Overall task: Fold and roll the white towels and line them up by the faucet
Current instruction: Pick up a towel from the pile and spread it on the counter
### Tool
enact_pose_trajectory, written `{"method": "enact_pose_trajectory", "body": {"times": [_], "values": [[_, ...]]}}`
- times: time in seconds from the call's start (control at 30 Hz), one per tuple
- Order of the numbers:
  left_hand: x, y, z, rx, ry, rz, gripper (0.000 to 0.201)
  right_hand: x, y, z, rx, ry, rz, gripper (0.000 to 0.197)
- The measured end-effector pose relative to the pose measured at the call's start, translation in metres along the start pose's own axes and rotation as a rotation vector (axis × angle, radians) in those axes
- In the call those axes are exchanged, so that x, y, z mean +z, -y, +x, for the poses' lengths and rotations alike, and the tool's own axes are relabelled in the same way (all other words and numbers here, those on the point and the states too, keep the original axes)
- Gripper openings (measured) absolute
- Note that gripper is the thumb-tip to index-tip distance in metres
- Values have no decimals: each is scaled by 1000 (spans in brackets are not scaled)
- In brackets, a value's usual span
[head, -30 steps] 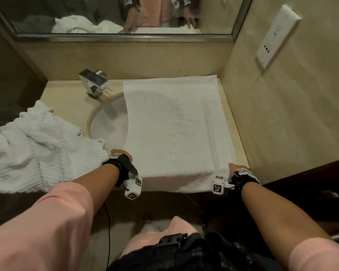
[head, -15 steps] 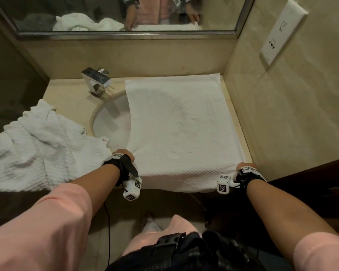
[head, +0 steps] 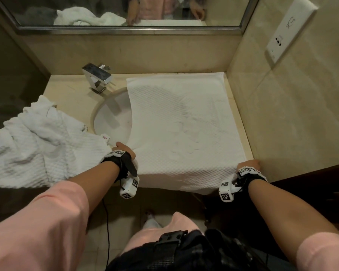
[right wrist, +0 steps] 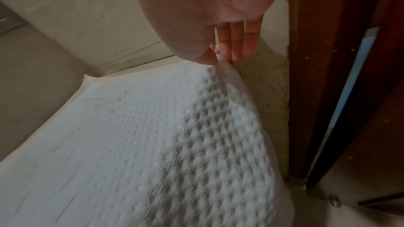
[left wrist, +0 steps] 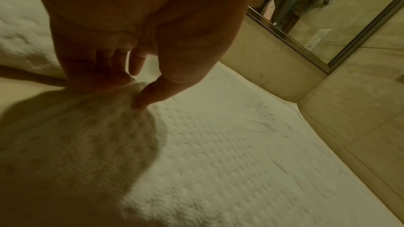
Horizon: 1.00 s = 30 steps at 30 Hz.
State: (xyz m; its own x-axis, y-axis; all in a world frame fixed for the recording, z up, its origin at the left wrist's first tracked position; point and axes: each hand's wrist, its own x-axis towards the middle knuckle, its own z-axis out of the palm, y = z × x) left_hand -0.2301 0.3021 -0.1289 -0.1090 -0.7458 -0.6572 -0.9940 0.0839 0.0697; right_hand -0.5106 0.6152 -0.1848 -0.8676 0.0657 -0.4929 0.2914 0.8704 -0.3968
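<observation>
A white textured towel (head: 184, 130) lies spread flat over the right half of the counter and part of the sink, its near end hanging over the front edge. My left hand (head: 123, 150) pinches the towel's near left edge (left wrist: 135, 92) between thumb and fingers. At the near right edge of the towel (right wrist: 218, 68), by the side wall, my right hand (head: 250, 165) pinches it between thumb and straight fingers. The chrome faucet (head: 97, 77) stands at the back left of the sink. A crumpled heap of white towels (head: 39, 143) lies on the counter's left end.
The oval sink basin (head: 112, 118) is half covered by the towel. A mirror (head: 125, 10) runs along the back wall and a white socket plate (head: 290, 28) sits on the right wall. A dark wooden door frame (right wrist: 317, 75) stands just right of the counter.
Both hands have stayed at the towel's near corners. The towel has been drawn tighter and slightly to the right, so its surface lies smoother.
</observation>
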Motion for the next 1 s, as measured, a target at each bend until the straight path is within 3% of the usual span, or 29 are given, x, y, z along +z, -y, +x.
{"method": "enact_pose_trajectory", "body": {"times": [0.07, 0.17, 0.27, 0.47, 0.6, 0.83, 1.0], "values": [[2, 1, 5, -26, -69, -55, 76, -1, 14, -8, -83, -159, -186, 50], [2, -1, 9, 22, -83, -19, 67, -1, 35, -15, -333, -227, -305, 40], [3, -9, 8, 114, -92, -24, 48, 6, 57, -7, -542, -81, -338, 46], [12, -24, 12, 292, -6, -223, 18, 32, 114, 7, -797, 227, -540, 59], [22, -23, 9, 331, 99, -303, 17, 41, 142, 22, -796, 343, -636, 60], [21, -21, 10, 304, 136, -352, 32, 39, 175, 49, -671, 265, -668, 63], [25, -17, 13, 306, 139, -373, 20, 32, 181, 38, -585, 238, -657, 63]]}}
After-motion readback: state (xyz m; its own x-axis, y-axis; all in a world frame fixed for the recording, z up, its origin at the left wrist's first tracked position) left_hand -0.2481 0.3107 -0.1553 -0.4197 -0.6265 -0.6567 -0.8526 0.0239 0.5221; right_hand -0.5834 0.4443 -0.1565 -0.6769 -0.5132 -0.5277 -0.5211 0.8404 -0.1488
